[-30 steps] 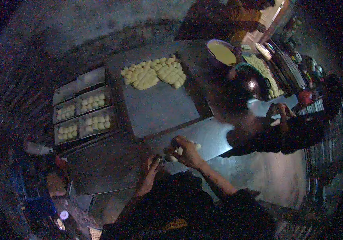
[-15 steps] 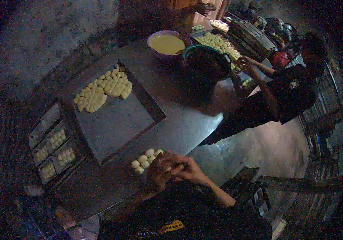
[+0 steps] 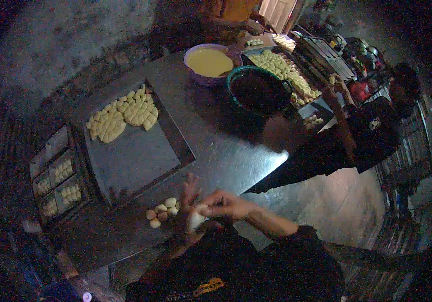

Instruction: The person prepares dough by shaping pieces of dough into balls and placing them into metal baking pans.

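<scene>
My left hand [image 3: 190,199] is raised at the table's front edge, fingers stretched and slightly blurred. A pale piece of dough [image 3: 195,220] rests against its palm. My right hand [image 3: 225,205] reaches across from the right, its fingers pinched together at the upper edge of that dough. Just left of my hands, several small round dough balls [image 3: 163,212] sit in a cluster on the metal table [image 3: 221,146]. Beyond them lies a large square tray [image 3: 135,161], with rows of joined, pale yellow dough pieces [image 3: 125,117] along its far side.
A purple bowl [image 3: 191,71] of yellow mixture and a dark green-rimmed basin [image 3: 232,95] stand farther back. At the left is a compartmented tray [image 3: 50,176] of small dough pieces. A co-worker [image 3: 372,126] leans in at the right, by another filled tray [image 3: 284,70].
My hands, clasped together before, have parted, and the pale dough shows between them. The view has shifted slightly. The co-worker's arm has changed position over the far tray.
</scene>
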Motion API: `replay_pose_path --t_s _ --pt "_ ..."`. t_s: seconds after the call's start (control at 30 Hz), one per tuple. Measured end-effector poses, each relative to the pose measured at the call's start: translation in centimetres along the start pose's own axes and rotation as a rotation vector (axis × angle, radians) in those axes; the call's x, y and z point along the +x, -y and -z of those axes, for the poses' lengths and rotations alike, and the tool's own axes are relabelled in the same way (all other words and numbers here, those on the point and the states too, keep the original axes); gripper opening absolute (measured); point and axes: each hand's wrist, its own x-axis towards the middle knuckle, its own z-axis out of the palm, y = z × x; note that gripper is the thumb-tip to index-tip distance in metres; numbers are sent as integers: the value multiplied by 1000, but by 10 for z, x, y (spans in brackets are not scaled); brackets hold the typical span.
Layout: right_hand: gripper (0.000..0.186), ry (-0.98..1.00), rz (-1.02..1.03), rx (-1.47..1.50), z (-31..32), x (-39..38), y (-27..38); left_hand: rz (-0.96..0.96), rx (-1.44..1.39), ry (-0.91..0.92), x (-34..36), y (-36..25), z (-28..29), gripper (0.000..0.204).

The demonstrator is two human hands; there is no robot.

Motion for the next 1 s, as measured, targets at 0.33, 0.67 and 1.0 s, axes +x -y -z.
replay_pose_path --t_s 0.33,0.67,1.0 --pt "32 -640 -344 -1495 379 35 31 448 49 -143 -46 29 53 125" --pt "41 -535 -378 -1195 326 78 50 526 69 -463 -112 26 123 95" --pt "44 -580 -238 -980 267 94 45 539 -278 -247 -78 5 121 42"
